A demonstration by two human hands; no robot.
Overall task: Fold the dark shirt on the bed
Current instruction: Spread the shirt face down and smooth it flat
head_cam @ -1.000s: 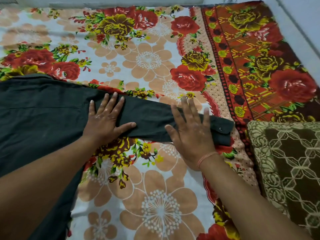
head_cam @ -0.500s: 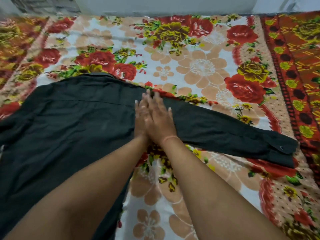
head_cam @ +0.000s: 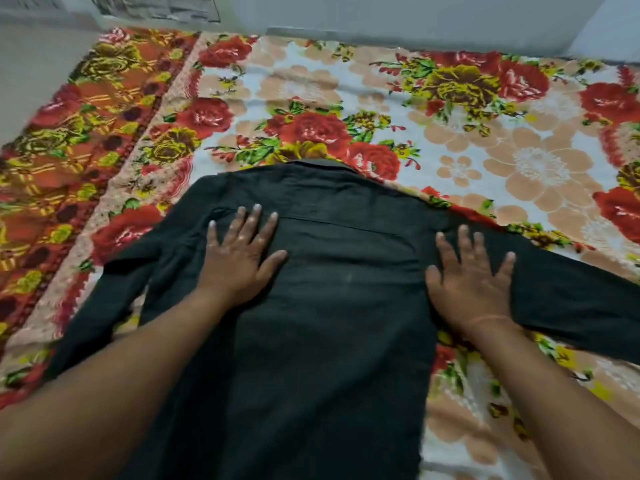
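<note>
The dark shirt point(head_cam: 332, 306) lies spread flat, back side up, on the flowered bedsheet point(head_cam: 381, 109), with its collar pointing away from me. One sleeve runs out to the right, the other hangs down to the lower left. My left hand point(head_cam: 242, 254) presses flat on the shirt's left shoulder, fingers spread. My right hand point(head_cam: 471, 282) presses flat where the right sleeve joins the body, fingers spread too. Neither hand grips any cloth. The shirt's lower hem is out of view below.
The bed's left edge point(head_cam: 20, 140) borders a grey floor. A pale wall point(head_cam: 415, 19) runs along the far side of the bed. Bare sheet shows beyond the collar and to the right of the shirt.
My view has swung left over the shirt's body. Both hands, together at the right sleeve's root half a second ago, have parted: left to the left shoulder, right staying by the right sleeve.
</note>
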